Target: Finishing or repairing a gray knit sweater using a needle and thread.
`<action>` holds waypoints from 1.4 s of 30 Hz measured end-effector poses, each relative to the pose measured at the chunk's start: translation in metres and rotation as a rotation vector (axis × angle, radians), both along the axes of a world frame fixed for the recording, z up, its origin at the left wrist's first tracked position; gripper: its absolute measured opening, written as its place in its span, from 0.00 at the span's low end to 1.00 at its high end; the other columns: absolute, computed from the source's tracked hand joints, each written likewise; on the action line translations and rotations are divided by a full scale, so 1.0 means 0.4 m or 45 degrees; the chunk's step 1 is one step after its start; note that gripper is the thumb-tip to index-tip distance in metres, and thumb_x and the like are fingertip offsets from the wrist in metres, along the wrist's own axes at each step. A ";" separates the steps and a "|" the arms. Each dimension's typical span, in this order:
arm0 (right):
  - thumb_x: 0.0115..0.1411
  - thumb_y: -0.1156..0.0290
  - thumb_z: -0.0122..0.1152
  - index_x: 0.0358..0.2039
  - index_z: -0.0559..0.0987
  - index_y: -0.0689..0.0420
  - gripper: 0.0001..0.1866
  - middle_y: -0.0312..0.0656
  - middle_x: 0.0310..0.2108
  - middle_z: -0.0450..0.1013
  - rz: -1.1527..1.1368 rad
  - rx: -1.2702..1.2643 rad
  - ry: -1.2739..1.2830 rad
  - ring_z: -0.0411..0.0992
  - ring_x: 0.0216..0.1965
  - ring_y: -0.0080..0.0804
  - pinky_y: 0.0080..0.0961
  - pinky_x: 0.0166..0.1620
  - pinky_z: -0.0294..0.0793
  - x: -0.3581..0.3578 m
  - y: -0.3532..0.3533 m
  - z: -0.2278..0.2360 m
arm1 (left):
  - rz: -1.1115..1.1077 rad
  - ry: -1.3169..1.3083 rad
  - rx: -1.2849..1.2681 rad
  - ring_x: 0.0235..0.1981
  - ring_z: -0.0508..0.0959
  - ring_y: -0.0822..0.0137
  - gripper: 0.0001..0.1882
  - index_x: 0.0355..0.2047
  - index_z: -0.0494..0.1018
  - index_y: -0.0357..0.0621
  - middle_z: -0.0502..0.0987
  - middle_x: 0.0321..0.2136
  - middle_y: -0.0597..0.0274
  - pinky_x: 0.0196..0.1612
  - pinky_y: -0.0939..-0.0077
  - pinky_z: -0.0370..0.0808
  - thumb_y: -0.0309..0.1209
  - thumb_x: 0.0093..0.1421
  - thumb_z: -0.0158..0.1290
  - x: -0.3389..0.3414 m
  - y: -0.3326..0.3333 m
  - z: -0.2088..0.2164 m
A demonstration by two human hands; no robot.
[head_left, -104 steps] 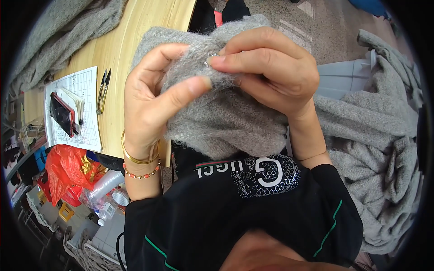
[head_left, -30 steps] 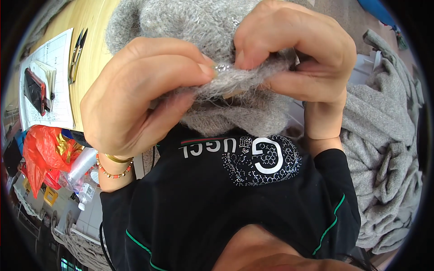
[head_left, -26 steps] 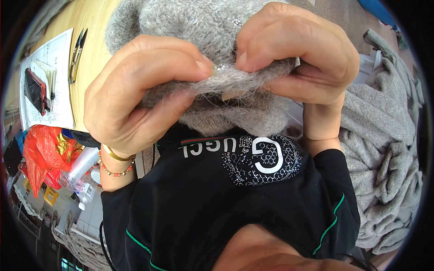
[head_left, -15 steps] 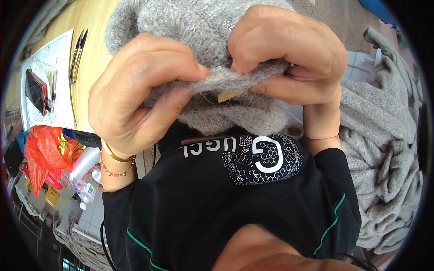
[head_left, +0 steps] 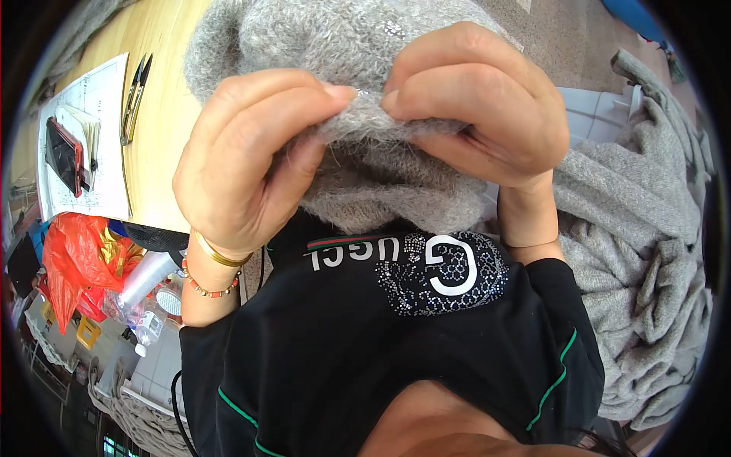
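A fuzzy grey knit fabric (head_left: 304, 38) lies bunched in front of me, partly over the table edge and down toward my shirt. Between thumb and fingers, my left hand (head_left: 247, 148) pinches a raised fold of it. Just to the right, my right hand (head_left: 483, 103) grips the same fold, its fingertips close to the left ones. Small shiny specks show on the knit near both hands. The undersides of my fingers are partly hidden by the fold.
On the wooden table (head_left: 169, 84) at left lie a pair of thread snips (head_left: 135, 99), a paper sheet (head_left: 106, 84) and a red-edged phone (head_left: 64, 156) on a notebook. Below are a red plastic bag (head_left: 72, 255) and a bottle (head_left: 148, 327). Grey knitted fabric (head_left: 632, 251) is heaped at right.
Both hands have come closer together, the left moving right and the right moving left. A small tan piece seen beneath the fold earlier is now out of sight.
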State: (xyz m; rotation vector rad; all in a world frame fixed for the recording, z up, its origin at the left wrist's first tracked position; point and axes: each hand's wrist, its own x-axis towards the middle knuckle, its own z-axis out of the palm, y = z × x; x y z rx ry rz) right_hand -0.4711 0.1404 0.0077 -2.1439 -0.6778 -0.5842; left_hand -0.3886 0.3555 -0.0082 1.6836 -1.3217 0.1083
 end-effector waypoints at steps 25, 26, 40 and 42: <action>0.34 0.88 0.65 0.33 0.78 0.65 0.20 0.48 0.30 0.76 -0.092 0.058 -0.028 0.76 0.30 0.34 0.21 0.30 0.75 -0.021 0.012 -0.036 | -0.072 -0.053 0.006 0.36 0.80 0.56 0.14 0.39 0.75 0.33 0.79 0.34 0.46 0.41 0.68 0.77 0.16 0.49 0.57 0.002 0.004 0.016; 0.34 0.89 0.65 0.33 0.78 0.65 0.20 0.48 0.30 0.76 -0.109 0.073 -0.049 0.76 0.30 0.33 0.21 0.30 0.74 -0.020 0.013 -0.037 | -0.070 -0.056 0.006 0.36 0.80 0.56 0.14 0.39 0.75 0.33 0.79 0.34 0.46 0.41 0.68 0.77 0.16 0.49 0.57 0.002 0.002 0.012; 0.50 0.78 0.67 0.39 0.81 0.62 0.14 0.44 0.30 0.73 -0.203 0.553 0.147 0.72 0.30 0.31 0.22 0.34 0.71 -0.018 0.013 -0.011 | -0.286 1.906 -0.450 0.46 0.77 0.71 0.14 0.50 0.73 0.32 0.78 0.46 0.57 0.53 0.75 0.72 0.24 0.66 0.50 0.039 0.007 0.000; 0.44 0.81 0.68 0.38 0.81 0.65 0.17 0.42 0.29 0.74 -0.133 0.607 0.147 0.72 0.30 0.26 0.18 0.35 0.69 -0.014 0.002 -0.012 | -0.110 1.992 -0.558 0.42 0.79 0.73 0.11 0.45 0.74 0.32 0.80 0.41 0.59 0.49 0.80 0.72 0.27 0.66 0.51 0.024 -0.021 0.011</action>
